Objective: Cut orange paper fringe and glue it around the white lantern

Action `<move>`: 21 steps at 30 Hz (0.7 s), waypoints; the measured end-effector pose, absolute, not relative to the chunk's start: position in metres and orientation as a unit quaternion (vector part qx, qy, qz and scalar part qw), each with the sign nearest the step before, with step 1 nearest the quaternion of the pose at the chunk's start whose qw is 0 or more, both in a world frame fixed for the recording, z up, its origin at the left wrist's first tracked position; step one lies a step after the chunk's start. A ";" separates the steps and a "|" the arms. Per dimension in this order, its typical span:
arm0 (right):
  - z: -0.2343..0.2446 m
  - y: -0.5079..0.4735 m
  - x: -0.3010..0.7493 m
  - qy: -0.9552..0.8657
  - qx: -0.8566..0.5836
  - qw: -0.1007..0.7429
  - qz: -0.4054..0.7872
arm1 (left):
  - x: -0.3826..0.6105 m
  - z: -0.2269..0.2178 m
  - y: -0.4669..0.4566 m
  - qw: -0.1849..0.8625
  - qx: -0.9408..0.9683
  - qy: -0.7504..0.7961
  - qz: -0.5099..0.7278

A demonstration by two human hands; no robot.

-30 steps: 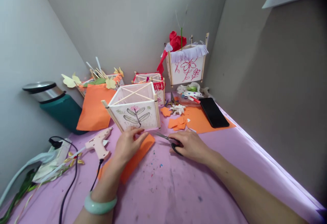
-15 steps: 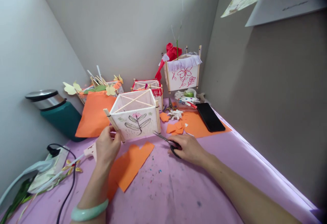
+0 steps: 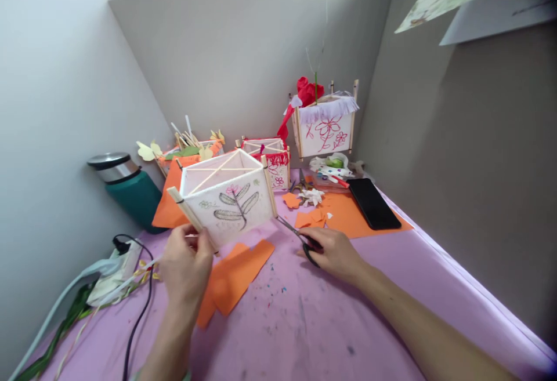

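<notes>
My left hand (image 3: pixel 187 265) is closed on the lower left corner stick of a paper lantern (image 3: pixel 237 210). White panels span its wooden sticks, and a drawn plant with a pink flower shows on the front. The lantern tilts, its left side nearer to me. In my right hand (image 3: pixel 333 253) is a pair of scissors (image 3: pixel 304 237) with black handles, fingers around the loops. The blades point up and left, close to the lantern's lower right corner. Cut orange paper (image 3: pixel 243 276) lies beneath the lantern on the purple tablecloth (image 3: pixel 322 323).
A teal bottle (image 3: pixel 137 198) and a power strip (image 3: pixel 115 274) with cables are at left. Behind stand a red-fringed lantern (image 3: pixel 278 169) and decorated sticks (image 3: pixel 187 139). A purple-fringed lantern (image 3: pixel 326 129) is at back right. A phone (image 3: pixel 374 204) rests on an orange sheet (image 3: pixel 343 221).
The lantern has tilted further, its left corner dropping toward me with my left hand. My right hand still holds the scissors near it. The whole view has shifted to the left.
</notes>
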State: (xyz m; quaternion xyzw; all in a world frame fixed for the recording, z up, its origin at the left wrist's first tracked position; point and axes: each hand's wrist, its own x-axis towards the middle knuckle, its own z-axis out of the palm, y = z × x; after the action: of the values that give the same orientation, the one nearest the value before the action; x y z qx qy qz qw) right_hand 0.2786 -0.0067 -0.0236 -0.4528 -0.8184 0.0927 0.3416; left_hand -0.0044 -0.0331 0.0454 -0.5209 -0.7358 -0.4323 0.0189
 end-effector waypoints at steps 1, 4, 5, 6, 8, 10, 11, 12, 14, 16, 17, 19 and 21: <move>-0.024 -0.006 0.279 -0.814 -0.456 0.349 0.092 | 0.005 0.044 -0.033 0.036 -0.522 -0.725 -0.448; -0.026 -0.005 0.280 -0.803 -0.466 0.360 0.091 | 0.034 0.036 -0.029 -0.087 -0.596 -0.650 -0.462; -0.027 -0.004 0.280 -0.799 -0.470 0.365 0.090 | 0.041 0.033 -0.028 -0.127 -0.613 -0.628 -0.463; -0.028 -0.004 0.281 -0.795 -0.472 0.370 0.088 | 0.046 0.031 -0.027 -0.149 -0.632 -0.609 -0.455; -0.029 -0.002 0.282 -0.790 -0.475 0.379 0.083 | 0.050 0.027 -0.027 -0.157 -0.655 -0.599 -0.433; -0.031 -0.001 0.282 -0.786 -0.477 0.385 0.078 | 0.045 0.026 -0.028 -0.147 -0.668 -0.608 -0.403; -0.031 0.000 0.282 -0.786 -0.477 0.386 0.078 | 0.042 0.027 -0.029 -0.140 -0.670 -0.616 -0.389; -0.031 0.000 0.282 -0.786 -0.476 0.386 0.078 | 0.037 0.028 -0.029 -0.130 -0.671 -0.625 -0.377; -0.031 -0.001 0.281 -0.789 -0.473 0.383 0.080 | 0.030 0.033 -0.027 -0.096 -0.667 -0.643 -0.364; -0.031 -0.002 0.280 -0.792 -0.472 0.378 0.083 | 0.027 0.039 -0.023 -0.047 -0.665 -0.658 -0.352; -0.031 -0.002 0.279 -0.793 -0.471 0.377 0.083 | 0.027 0.043 -0.021 -0.023 -0.667 -0.664 -0.337; -0.030 -0.002 0.279 -0.791 -0.473 0.380 0.084 | 0.031 0.049 -0.015 0.016 -0.681 -0.675 -0.283; -0.030 -0.002 0.278 -0.788 -0.474 0.383 0.087 | 0.038 0.055 -0.008 0.042 -0.698 -0.682 -0.214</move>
State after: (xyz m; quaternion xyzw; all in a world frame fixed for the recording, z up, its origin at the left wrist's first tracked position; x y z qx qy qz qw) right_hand 0.2782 -0.0024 -0.0304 -0.4738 -0.7883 0.0873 0.3827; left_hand 0.0377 -0.0083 0.0549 -0.6977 -0.6823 -0.2141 0.0421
